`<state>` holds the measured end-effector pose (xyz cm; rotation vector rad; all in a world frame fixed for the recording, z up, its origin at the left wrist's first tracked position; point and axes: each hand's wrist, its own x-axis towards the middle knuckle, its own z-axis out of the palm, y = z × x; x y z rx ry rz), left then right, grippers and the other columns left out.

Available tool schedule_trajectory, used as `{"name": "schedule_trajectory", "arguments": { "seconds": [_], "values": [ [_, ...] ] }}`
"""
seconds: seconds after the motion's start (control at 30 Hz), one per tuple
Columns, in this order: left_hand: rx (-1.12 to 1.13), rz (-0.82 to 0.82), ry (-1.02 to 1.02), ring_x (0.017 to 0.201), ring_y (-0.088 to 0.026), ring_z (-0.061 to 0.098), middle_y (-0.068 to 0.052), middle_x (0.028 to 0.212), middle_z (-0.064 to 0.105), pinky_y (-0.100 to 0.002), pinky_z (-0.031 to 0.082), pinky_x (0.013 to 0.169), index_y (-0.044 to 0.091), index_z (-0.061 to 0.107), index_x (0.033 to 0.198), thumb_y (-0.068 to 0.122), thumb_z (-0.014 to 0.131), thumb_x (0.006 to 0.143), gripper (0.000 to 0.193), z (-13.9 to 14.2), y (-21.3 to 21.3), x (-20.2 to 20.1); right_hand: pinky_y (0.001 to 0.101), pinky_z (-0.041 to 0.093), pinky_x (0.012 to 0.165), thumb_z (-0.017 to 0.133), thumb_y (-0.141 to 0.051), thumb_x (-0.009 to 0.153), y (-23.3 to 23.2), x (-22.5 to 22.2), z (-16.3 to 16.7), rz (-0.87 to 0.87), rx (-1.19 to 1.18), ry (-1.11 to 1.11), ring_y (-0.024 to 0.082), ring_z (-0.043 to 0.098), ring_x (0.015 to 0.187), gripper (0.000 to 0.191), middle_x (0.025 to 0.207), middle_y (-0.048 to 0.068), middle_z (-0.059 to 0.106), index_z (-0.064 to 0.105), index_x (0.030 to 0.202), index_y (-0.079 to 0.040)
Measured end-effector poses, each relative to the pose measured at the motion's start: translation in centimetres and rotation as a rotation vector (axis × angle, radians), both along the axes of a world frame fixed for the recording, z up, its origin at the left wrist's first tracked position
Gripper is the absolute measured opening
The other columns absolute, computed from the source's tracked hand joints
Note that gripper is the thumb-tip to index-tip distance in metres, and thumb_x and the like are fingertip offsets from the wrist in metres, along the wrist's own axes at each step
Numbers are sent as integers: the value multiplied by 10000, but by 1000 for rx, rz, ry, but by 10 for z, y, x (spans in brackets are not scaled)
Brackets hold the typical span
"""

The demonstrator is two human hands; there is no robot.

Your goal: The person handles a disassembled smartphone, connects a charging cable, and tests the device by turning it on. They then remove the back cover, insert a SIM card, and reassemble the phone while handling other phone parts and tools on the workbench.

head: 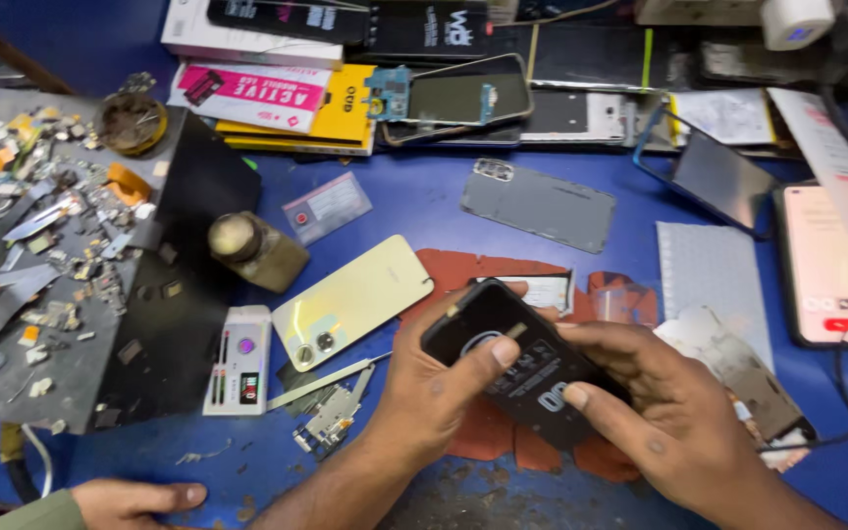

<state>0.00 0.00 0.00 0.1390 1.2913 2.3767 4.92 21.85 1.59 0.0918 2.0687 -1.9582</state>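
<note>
Both sets of fingers were clamped on the opened black phone body (pixel 522 363), which I held tilted just above the worn red mat (pixel 503 270) on the blue workbench (pixel 424 191). My left hand (pixel 434 388) gripped its near edge, the thumb (pixel 493 355) pressed flat on the dark inner face and the other fingers curled underneath, out of sight. My right hand (pixel 669 412) closed on the lower end, one fingertip (pixel 575 397) pushed against the black surface beside some pale markings.

Just left of my left hand lay a pale yellow phone back cover (pixel 355 299) with two camera rings, resting at an angle. Beside that sat a small white rectangular tool with a purple button (pixel 238 361), and near my left wrist a bare metal phone bracket (pixel 334 412). A squat brass-topped bottle (pixel 252 250) stood behind the yellow cover. Further back lay a grey phone back panel (pixel 539 204), well apart from my hands. To my right a phone with a lit pinkish screen (pixel 826 263) lay flat, and a textured grey sheet (pixel 714 270) lay between it and the mat. On the far left a dark tray (pixel 164 324) carried a heap of tiny scrap parts. At the bottom left corner another person's hand (pixel 130 503) rested on the bench edge, a green sleeve behind it.
</note>
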Motion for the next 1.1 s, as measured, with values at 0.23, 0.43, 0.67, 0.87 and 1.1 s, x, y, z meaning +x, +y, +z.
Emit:
{"name": "schedule_trajectory", "arguments": {
  "seconds": [0.23,0.43,0.67,0.87,1.1],
  "values": [
    [-28,-53,14,1138,-161,686,-125,1239,723,-338,557,1041,-23,572,1403,190,679,989,478,-10,-23,-8,407,571,1002,665,90,841,-5,-6,-35,-8,1,-11,271,679,1235,544,1355,209,650,513,1358,11],
    [-89,-48,36,1131,-167,689,-129,1234,725,-336,567,1028,-22,584,1372,180,657,1005,425,-11,-30,-6,404,551,1026,656,95,806,-18,-10,-35,-12,-13,-6,261,653,1257,541,1376,201,640,503,1317,5],
    [-30,-51,28,1148,-185,697,-153,1251,720,-349,571,1034,-17,574,1363,261,600,1041,426,-15,-27,-3,375,576,967,644,54,836,-9,-6,-41,14,-14,-65,224,680,1175,527,1294,175,673,502,1340,-3],
    [-57,-12,15,1121,-186,711,-157,1210,733,-346,581,1004,-18,591,1373,339,522,1061,479,-19,-25,-1,347,583,828,668,-2,959,5,-2,-56,250,-42,-134,196,652,1028,465,1148,165,693,487,1387,8],
    [22,13,54,1122,-164,703,-128,1228,715,-336,577,1023,-15,573,1362,253,609,1054,410,-31,-17,7,328,517,590,689,-14,983,19,3,-58,195,-97,-311,195,646,759,468,1013,183,691,522,1420,11]
  ]
}}
